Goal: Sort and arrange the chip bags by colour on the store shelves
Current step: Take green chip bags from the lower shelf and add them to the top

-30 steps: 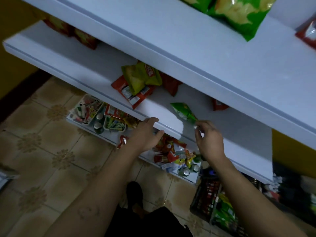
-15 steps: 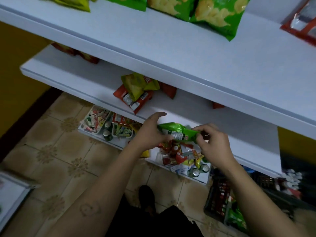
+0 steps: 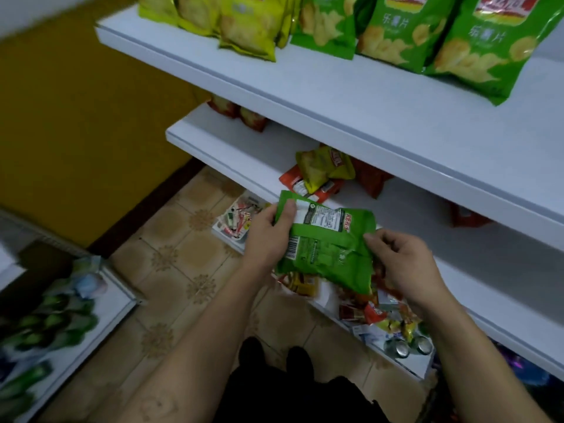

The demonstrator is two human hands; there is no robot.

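The green chip bag [image 3: 328, 242] is now off the middle shelf [image 3: 476, 257], lifted clear in front of its edge and turned with its printed back facing up. The left hand [image 3: 268, 236], which was resting on the shelf edge, now grips the bag's left end, while the right hand [image 3: 403, 264] pinches its right edge.

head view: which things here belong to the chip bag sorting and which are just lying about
Job: green bag held in left hand and right hand; green bags, yellow bags on top shelf; lone yellow bag, red bags on middle shelf.
Lying about: drink cans, small packets below.
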